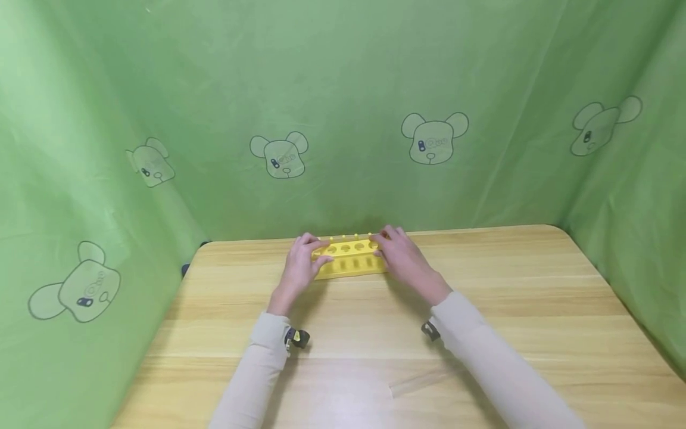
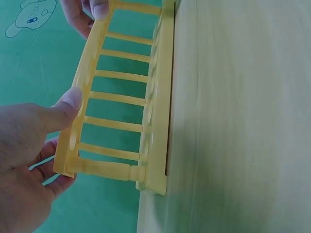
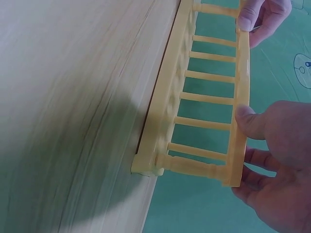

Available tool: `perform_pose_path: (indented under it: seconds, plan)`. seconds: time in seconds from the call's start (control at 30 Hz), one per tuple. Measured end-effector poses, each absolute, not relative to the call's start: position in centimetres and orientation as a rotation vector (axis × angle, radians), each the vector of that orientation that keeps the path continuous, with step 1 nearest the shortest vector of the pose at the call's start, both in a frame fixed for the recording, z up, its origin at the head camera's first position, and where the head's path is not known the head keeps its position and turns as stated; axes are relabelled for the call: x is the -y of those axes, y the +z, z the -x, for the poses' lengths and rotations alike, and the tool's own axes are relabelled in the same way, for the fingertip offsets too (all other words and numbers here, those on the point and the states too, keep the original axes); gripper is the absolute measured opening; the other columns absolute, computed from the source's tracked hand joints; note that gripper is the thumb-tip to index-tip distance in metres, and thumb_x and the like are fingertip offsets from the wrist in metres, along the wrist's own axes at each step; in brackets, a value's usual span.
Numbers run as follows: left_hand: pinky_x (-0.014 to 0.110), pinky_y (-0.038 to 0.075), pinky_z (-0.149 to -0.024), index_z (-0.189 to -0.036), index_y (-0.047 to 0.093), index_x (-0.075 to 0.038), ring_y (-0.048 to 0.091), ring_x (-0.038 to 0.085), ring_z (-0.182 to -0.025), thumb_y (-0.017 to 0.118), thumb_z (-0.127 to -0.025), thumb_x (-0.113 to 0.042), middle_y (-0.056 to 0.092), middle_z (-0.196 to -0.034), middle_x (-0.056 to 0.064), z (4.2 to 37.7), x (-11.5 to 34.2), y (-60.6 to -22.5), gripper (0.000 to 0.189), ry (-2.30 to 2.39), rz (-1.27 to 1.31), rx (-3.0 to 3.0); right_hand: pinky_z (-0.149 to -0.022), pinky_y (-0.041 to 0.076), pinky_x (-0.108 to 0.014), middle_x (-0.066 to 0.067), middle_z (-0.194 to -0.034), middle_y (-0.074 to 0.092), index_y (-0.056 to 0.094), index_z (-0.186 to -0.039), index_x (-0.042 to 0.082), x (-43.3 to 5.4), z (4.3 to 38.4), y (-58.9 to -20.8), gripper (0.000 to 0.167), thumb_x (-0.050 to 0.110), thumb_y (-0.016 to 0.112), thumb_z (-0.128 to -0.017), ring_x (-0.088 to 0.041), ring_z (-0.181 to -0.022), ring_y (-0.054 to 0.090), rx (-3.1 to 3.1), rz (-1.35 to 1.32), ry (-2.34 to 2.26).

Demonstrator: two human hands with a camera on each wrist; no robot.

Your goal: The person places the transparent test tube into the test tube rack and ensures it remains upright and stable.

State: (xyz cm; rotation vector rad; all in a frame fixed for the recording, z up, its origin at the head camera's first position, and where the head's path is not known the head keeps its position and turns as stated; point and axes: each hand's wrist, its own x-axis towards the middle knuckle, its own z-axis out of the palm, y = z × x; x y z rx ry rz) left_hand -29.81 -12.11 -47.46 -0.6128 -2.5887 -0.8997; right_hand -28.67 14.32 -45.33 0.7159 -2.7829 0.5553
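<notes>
A yellow plastic test tube rack (image 1: 352, 264) stands upright near the far edge of the table, with round holes along its top and a row of small pegs behind. My left hand (image 1: 300, 265) grips the left end of its top plate, thumb in front and fingers behind. At the other end, my right hand (image 1: 403, 256) holds the top plate the same way. In the left wrist view, the left thumb (image 2: 71, 99) presses on the plate's front edge. The right wrist view shows the right thumb (image 3: 250, 121) pressed there too, and the rack's base at the tabletop.
A clear tube (image 1: 423, 381) lies on the wooden table (image 1: 536, 310), partly hidden by the right forearm. Green curtains (image 1: 354, 71) with bear-head prints enclose the table at the back and both sides, close behind the rack.
</notes>
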Motion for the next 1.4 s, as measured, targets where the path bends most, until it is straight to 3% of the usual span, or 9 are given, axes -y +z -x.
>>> perform_pose_path:
  seconds: [1.4]
  plan:
    - [0.036,0.052,-0.099,-0.118,0.073,0.000,0.058,0.026,-0.108,0.084,-0.083,-0.019,0.064,-0.112,0.010,28.4,10.2,-47.8,0.041,-0.959,0.687,2.527,-0.105,0.046,-0.049,-0.016,-0.124,0.059,0.061,-0.138,0.002,-16.4,26.3,-46.0,0.040,0.013,0.067,-0.100,-0.033,-0.116,0.050,2.773,-0.636,0.668]
